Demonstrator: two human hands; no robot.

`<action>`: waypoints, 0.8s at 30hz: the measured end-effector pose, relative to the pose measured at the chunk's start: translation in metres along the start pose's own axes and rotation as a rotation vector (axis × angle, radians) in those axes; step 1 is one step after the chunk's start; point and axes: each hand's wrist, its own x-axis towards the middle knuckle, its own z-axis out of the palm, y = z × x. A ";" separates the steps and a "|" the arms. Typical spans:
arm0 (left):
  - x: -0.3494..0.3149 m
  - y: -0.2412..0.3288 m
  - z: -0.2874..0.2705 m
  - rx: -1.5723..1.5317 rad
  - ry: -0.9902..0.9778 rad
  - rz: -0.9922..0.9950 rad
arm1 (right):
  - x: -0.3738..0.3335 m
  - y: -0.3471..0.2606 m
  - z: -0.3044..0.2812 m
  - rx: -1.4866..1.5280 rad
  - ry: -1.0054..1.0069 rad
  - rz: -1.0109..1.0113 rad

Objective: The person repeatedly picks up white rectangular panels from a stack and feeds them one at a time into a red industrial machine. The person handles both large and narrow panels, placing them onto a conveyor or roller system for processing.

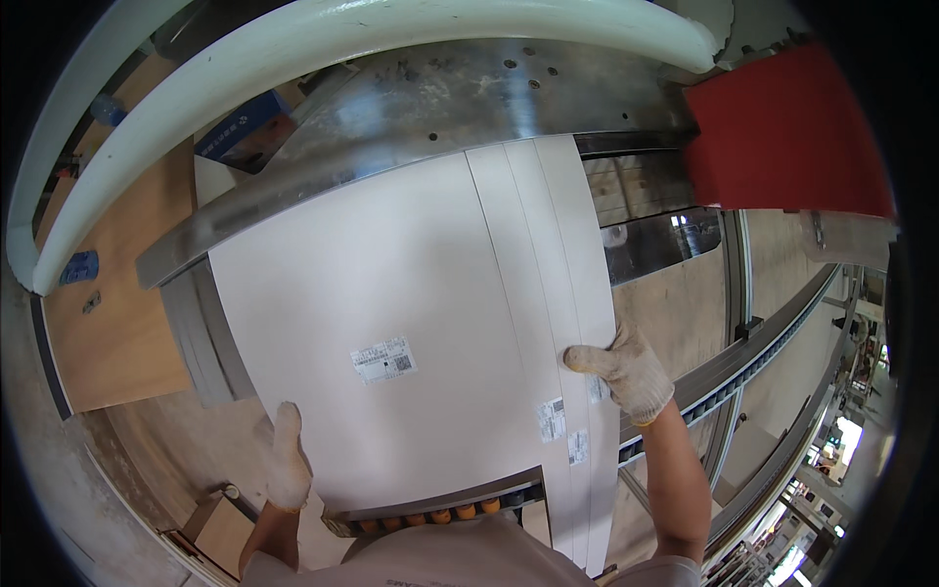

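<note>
A wide white panel (391, 264) with a label on it lies flat on the machine's bed in front of me. Along its right side lie several narrow white strips (548, 293), some labelled near their lower ends. My right hand (634, 377), in a pale knit glove, grips the right edge of the outer strip, thumb on top and fingers hidden below. My left hand (287, 460), gloved too, is against the wide panel's lower left edge. Its thumb points forward and its other fingers are hidden.
A steel beam (440, 108) crosses the panel's far end, under a curved pale green guard bar (372, 34). To the right are a red cover (782, 137) and a roller rail (763, 352). Orange rollers (440, 516) line the near edge; a wooden board (127, 342) lies left.
</note>
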 end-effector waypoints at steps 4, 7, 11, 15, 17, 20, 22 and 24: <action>0.000 0.011 0.002 -0.029 -0.008 -0.024 | 0.001 -0.003 0.003 0.007 0.031 0.015; -0.001 0.008 0.003 -0.039 -0.016 -0.005 | 0.001 -0.002 0.005 0.006 0.066 -0.012; 0.002 -0.004 0.001 -0.101 -0.001 -0.037 | 0.000 -0.002 0.006 -0.030 0.086 -0.053; 0.006 -0.011 -0.006 -0.107 -0.032 -0.065 | -0.005 -0.005 0.008 -0.030 0.097 -0.024; 0.008 -0.012 -0.008 -0.071 -0.108 -0.046 | -0.007 -0.007 0.009 -0.068 0.113 -0.053; 0.007 -0.011 -0.004 -0.116 -0.090 0.007 | -0.009 -0.005 0.008 -0.061 0.095 -0.095; 0.006 -0.011 -0.001 -0.144 -0.072 0.046 | -0.009 -0.003 0.008 -0.060 0.085 -0.073; 0.005 -0.011 0.002 -0.133 -0.065 0.068 | -0.008 0.001 0.007 -0.061 0.084 -0.079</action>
